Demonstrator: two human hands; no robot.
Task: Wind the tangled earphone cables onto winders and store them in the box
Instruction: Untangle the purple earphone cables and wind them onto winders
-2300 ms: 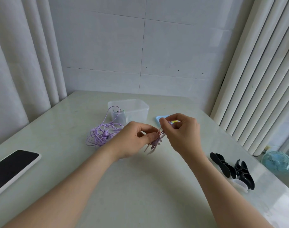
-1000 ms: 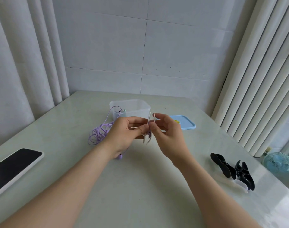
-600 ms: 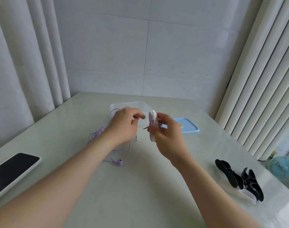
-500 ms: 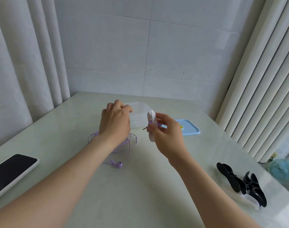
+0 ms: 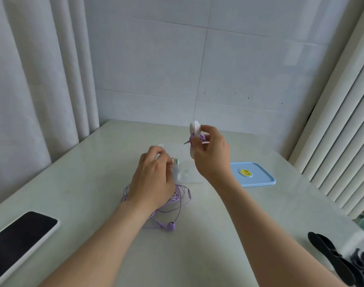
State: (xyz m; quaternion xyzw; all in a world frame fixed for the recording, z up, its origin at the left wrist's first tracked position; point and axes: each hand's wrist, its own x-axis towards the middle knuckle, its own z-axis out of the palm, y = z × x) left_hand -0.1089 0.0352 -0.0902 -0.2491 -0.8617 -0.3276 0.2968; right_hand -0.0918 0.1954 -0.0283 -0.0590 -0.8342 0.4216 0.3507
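Note:
My right hand (image 5: 211, 160) is raised above the table and pinches a white winder (image 5: 194, 129) with a few turns of purple cable round its middle. My left hand (image 5: 154, 179) is lower, its fingers curled over the tangled purple earphone cable (image 5: 182, 195), whose loops hang under the palm. What the fingertips pinch is hidden. One purple earbud (image 5: 170, 226) lies on the table near my left wrist. The clear plastic box (image 5: 185, 175) stands behind both hands, mostly hidden.
A blue lid (image 5: 257, 175) with a yellow sticker lies right of the box. A phone (image 5: 17, 239) rests at the table's left edge. Several black winders (image 5: 332, 257) lie at the near right. Curtains hang on both sides, and a tiled wall is behind.
My right hand has lifted the winder higher. My left hand has dropped lower toward the tangle and the box. The view has shifted slightly.

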